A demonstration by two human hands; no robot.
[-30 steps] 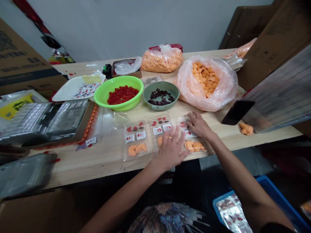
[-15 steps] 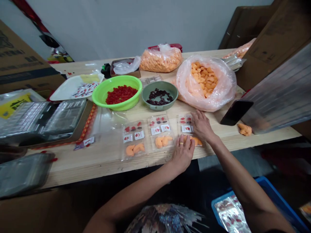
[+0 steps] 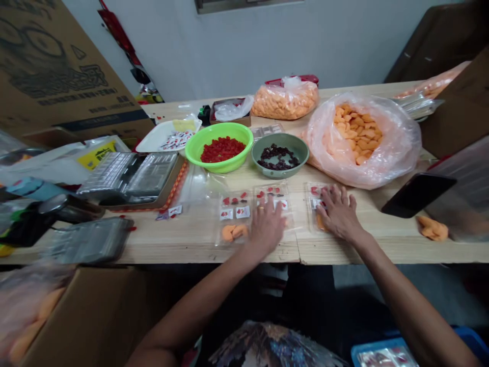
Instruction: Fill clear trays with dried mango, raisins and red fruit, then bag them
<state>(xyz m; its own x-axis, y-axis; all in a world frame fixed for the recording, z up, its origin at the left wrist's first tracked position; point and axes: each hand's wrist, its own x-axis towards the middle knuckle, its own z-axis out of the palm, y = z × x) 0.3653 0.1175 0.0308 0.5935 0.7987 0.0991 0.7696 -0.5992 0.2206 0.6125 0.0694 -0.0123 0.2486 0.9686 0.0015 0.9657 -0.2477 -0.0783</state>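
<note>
Phone [image 3: 418,194] — right of packs [image 3: 234,216]

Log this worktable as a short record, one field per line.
Surface: pale wooden table
Left hand: fingers spread over middle clear plastic pack
Right hand: over right-hand clear plastic pack
Uncovered: left-hand clear plastic pack
Bowls: bright green round bowl, red pieces; grey-green round bowl, dark pieces
Bag: open translucent plastic bag, orange pieces
</note>
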